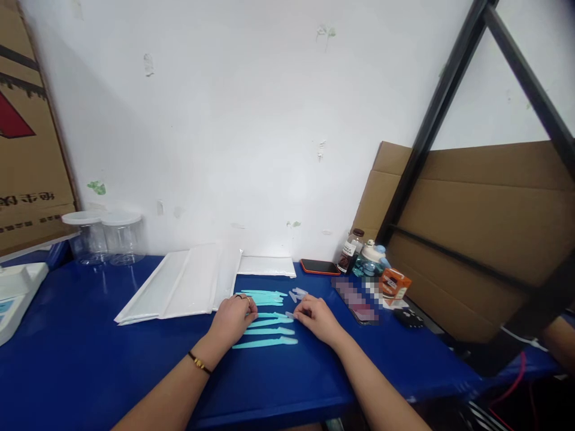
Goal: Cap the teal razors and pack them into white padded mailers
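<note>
Several turquoise eyebrow razors (265, 342) lie side by side on the blue table, their heads pointing right. My left hand (234, 312) is closed, thumb and fingers pinching the handle end of one eyebrow razor (270, 315) in the middle of the row. From the right, my right hand (318, 318) pinches a small translucent blade cap (290, 315) at that razor's head; whether the cap is on the blade I cannot tell. A few loose blade caps (298, 293) lie just beyond my right fingers. Farther back, more razors (263, 295) sit close together.
White padded envelopes (179, 281) lie back left, near two clear lidded jars (122, 239). Along the back right are a phone (320, 267), a dark bottle (350, 251), a blue-and-white bottle (371, 258) and an orange box (394, 284). A black metal frame (417, 155) rises at right.
</note>
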Demonstrator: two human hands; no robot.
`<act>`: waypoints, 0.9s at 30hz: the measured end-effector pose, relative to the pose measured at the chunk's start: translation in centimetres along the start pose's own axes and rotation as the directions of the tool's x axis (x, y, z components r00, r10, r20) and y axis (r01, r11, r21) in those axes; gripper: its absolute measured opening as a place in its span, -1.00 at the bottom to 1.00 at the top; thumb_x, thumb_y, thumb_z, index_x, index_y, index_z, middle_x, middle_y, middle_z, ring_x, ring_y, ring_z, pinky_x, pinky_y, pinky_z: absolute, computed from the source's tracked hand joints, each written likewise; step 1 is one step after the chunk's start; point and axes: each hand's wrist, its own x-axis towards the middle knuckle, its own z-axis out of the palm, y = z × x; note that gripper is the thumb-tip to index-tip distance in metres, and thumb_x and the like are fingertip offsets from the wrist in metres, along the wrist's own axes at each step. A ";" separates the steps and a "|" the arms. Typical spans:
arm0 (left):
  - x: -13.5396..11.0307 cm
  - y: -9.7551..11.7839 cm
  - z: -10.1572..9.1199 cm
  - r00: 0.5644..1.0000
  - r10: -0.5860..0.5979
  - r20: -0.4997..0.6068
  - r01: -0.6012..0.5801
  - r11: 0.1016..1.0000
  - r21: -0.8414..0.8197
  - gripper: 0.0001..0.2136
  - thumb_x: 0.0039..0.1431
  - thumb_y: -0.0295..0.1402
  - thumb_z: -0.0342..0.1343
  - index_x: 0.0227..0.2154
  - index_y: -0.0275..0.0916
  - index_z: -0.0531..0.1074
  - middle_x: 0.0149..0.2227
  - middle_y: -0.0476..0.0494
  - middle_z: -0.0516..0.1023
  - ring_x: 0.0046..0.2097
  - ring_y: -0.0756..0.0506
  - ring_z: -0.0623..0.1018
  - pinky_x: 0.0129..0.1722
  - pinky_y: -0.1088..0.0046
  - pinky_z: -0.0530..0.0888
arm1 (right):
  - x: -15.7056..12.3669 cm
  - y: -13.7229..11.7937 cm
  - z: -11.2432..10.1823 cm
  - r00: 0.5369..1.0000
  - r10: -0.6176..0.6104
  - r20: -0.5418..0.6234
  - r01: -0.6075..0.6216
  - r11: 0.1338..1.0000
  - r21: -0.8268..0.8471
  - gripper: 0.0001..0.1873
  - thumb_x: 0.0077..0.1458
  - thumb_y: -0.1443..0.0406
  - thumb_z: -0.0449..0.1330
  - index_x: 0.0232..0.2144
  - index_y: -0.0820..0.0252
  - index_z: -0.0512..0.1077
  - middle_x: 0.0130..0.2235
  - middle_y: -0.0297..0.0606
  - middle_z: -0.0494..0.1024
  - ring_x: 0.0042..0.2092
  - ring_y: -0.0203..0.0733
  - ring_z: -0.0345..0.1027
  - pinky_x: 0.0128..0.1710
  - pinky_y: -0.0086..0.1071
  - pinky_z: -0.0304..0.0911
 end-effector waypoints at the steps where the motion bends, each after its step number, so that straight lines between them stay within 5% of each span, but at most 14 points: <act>1: 0.0 0.1 0.1 1.000 0.005 -0.003 -0.005 1.000 -0.008 -0.93 0.04 -0.35 0.09 -0.44 -0.15 0.47 -0.35 -0.02 0.52 -0.25 -0.06 0.46 -0.29 0.46 0.27 | 0.0 -0.2 0.1 1.000 -0.002 0.005 0.002 1.000 0.005 -0.82 0.09 0.23 0.12 -0.44 0.16 0.48 -0.32 -0.27 0.46 -0.30 -0.21 0.30 -0.08 -0.14 0.05; 8: -0.3 0.9 0.4 0.994 0.107 0.032 -0.105 0.993 -0.049 -0.90 0.06 -0.34 0.06 -0.45 -0.16 0.47 -0.37 -0.01 0.51 -0.28 -0.04 0.46 -0.29 0.47 0.29 | 0.0 -0.8 0.5 0.998 -0.055 0.030 0.053 0.998 0.041 -0.80 0.09 0.21 0.12 -0.45 0.12 0.50 -0.30 -0.26 0.50 -0.27 -0.17 0.35 0.01 -0.09 0.01; 11: -0.3 0.6 0.2 0.995 0.097 -0.035 -0.097 0.995 -0.008 -0.87 0.09 -0.29 0.05 -0.33 -0.14 0.47 -0.29 -0.03 0.50 -0.21 -0.07 0.45 -0.23 0.43 0.29 | 0.0 0.5 -0.4 0.992 -0.014 -0.126 0.020 0.999 0.047 -0.75 0.13 0.21 0.05 -0.39 0.13 0.51 -0.29 -0.23 0.49 -0.28 -0.17 0.35 -0.13 -0.26 0.15; 15: -0.3 -0.2 0.0 0.991 0.081 -0.110 -0.068 0.991 0.119 -0.79 0.15 -0.33 -0.01 -0.19 -0.10 0.45 -0.16 -0.07 0.46 -0.08 -0.13 0.40 -0.16 0.36 0.27 | -0.1 2.8 -1.5 0.919 0.145 -0.368 -0.174 0.984 -0.047 -0.78 0.10 0.25 0.04 -0.37 0.17 0.49 -0.34 -0.24 0.46 -0.32 -0.19 0.34 -0.30 -0.37 0.18; 19: -0.4 -0.4 0.0 0.992 0.091 -0.084 -0.073 0.978 0.197 -0.77 0.18 -0.34 -0.07 -0.19 -0.06 0.47 -0.18 -0.09 0.45 -0.08 -0.13 0.38 -0.18 0.35 0.26 | 0.0 3.4 -1.0 0.924 0.205 -0.323 -0.275 0.942 -0.189 -0.82 0.03 0.20 0.13 -0.42 0.16 0.46 -0.40 -0.27 0.43 -0.38 -0.21 0.32 -0.38 -0.40 0.13; 24: -0.5 -0.2 -0.1 0.991 0.104 -0.080 -0.084 0.973 0.216 -0.79 0.17 -0.33 -0.04 -0.22 -0.07 0.47 -0.20 -0.08 0.45 -0.08 -0.14 0.37 -0.18 0.35 0.25 | 0.0 2.7 -0.3 0.950 0.182 -0.253 -0.257 0.918 -0.303 -0.85 0.02 0.27 0.13 -0.52 0.18 0.44 -0.41 -0.24 0.43 -0.38 -0.22 0.31 -0.38 -0.42 0.10; 27: -0.5 -0.1 -0.3 0.992 0.101 -0.074 -0.085 0.978 0.189 -0.84 0.16 -0.34 -0.02 -0.31 -0.11 0.47 -0.24 -0.06 0.47 -0.11 -0.12 0.38 -0.21 0.37 0.24 | -0.2 2.2 -0.4 0.967 0.138 -0.213 -0.198 0.935 -0.293 -0.88 -0.01 0.35 0.11 -0.42 0.18 0.46 -0.42 -0.25 0.43 -0.40 -0.25 0.30 -0.38 -0.44 0.10</act>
